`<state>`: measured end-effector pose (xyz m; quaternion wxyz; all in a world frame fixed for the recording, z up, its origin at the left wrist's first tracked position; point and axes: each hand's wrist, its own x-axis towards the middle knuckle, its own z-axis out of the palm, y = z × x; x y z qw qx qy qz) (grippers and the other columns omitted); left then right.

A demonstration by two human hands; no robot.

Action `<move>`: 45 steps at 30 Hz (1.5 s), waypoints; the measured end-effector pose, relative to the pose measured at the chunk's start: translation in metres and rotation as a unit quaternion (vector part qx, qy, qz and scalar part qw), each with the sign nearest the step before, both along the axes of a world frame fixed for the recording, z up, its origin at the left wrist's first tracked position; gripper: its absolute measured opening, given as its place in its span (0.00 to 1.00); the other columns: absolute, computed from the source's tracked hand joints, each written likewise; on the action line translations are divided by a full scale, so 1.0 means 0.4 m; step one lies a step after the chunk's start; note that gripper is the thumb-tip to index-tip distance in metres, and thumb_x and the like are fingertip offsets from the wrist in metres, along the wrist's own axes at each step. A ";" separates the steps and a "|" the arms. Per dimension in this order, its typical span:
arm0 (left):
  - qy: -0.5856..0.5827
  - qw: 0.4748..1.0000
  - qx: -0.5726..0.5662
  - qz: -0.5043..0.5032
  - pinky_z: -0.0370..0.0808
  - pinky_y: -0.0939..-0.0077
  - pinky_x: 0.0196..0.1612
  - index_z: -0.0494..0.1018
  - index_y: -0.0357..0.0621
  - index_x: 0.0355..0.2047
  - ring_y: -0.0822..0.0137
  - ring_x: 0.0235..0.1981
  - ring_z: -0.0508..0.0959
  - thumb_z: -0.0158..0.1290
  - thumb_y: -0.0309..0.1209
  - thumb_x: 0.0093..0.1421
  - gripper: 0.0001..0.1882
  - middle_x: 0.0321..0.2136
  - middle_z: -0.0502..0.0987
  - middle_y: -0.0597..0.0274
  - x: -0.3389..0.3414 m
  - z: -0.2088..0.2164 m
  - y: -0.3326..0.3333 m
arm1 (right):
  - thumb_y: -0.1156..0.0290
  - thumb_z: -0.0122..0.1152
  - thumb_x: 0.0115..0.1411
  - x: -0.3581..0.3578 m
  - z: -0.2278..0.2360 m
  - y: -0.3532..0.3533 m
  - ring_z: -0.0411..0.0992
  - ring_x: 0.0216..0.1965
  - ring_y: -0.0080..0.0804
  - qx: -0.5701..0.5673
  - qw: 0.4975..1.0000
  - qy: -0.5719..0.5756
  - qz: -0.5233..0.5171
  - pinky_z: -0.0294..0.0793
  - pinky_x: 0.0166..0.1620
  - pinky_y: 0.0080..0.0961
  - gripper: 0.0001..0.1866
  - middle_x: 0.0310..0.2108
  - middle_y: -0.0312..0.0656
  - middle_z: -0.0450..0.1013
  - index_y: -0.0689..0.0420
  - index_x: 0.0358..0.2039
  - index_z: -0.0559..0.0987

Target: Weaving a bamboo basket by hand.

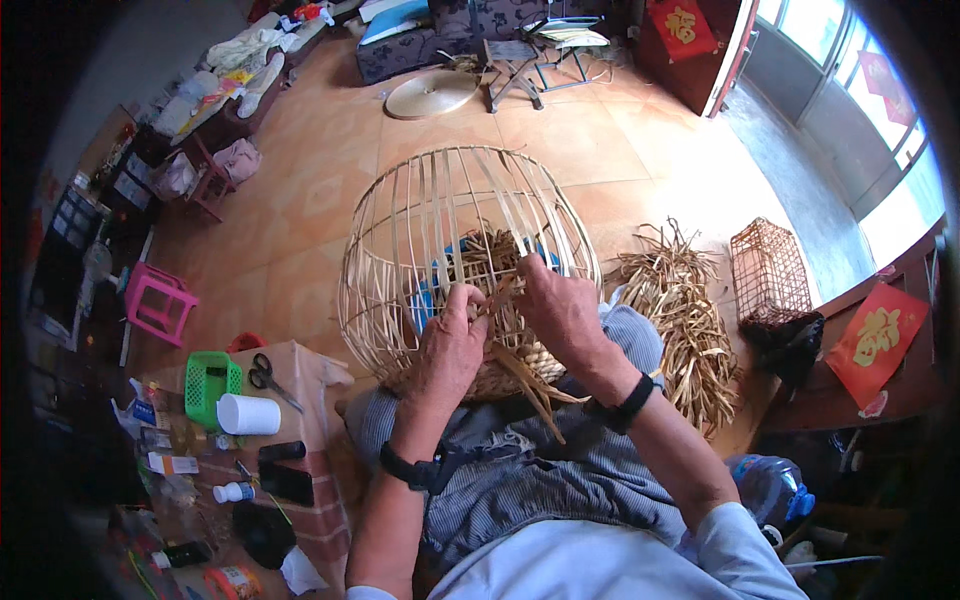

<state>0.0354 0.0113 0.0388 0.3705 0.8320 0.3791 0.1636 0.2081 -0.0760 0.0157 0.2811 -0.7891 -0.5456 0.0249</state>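
The person sits with a half-woven bamboo basket resting on the lap, its open ribs rising away from the body and its woven base against the striped trousers. The left hand is clenched on a flat bamboo strip at the lower wall of the basket, thumb pressing it against the ribs. The right hand has its grip closed on the same band of weaving a little higher, fingers pinching a strip between 2 upright ribs.

By the look of it, the step in hand is weaving the side wall: a strip is being threaded in and out of the ribs just above the finished base. The next move would call for holding the woven row tight with 1 hand while the other pulls the loose end past the next rib, without bending that rib out of line.

A pile of dry strips lies on the tiled floor near the right forearm. On the tabletop at the left lie scissors, a white cup and a green basket
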 end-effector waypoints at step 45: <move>0.109 0.964 -0.216 -0.110 0.69 0.78 0.27 0.87 0.38 0.47 0.81 0.21 0.70 0.55 0.33 0.62 0.18 0.21 0.75 0.72 0.028 0.011 0.054 | 0.72 0.69 0.64 -0.125 -0.105 -0.178 0.82 0.36 0.53 0.119 0.974 0.190 0.012 0.81 0.37 0.44 0.13 0.39 0.47 0.80 0.54 0.49 0.82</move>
